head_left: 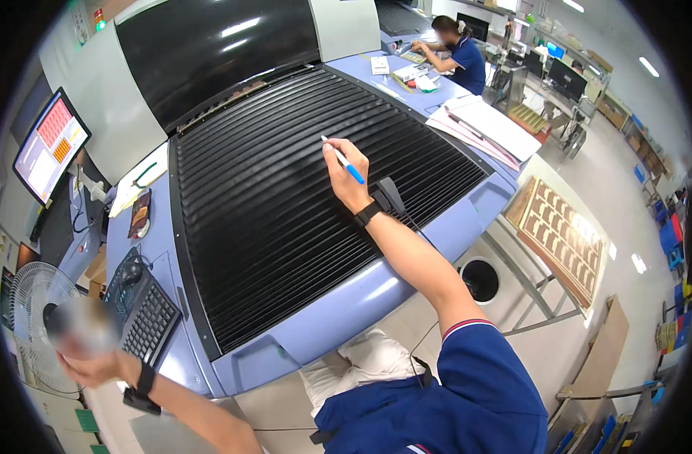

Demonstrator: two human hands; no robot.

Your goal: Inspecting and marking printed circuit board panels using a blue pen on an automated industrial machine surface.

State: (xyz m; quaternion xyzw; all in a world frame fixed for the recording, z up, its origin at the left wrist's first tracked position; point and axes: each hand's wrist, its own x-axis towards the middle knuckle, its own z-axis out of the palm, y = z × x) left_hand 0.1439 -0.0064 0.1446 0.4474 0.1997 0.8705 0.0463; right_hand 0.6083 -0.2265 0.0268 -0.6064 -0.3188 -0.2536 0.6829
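Observation:
My right hand (348, 188) is closed around a white pen with a blue end (353, 173), its tip pointing up and away from me. The hand hovers over a wide black bed of ridged slats (285, 204) set in a blue-grey machine frame. Out at the lower left, my left hand (96, 368) is raised beside the fan and the keyboard. A blurred patch covers its upper part, so I cannot make out its fingers or anything in them. Each wrist wears a black band.
A black keyboard (153, 325) and mouse (132, 273) lie left of the bed, near a fan (32, 303) and a monitor (52, 144). Papers (486, 125) rest on the right ledge. A panel of cut-out shapes (558, 234) stands farther right. Another person (467, 64) sits working beyond.

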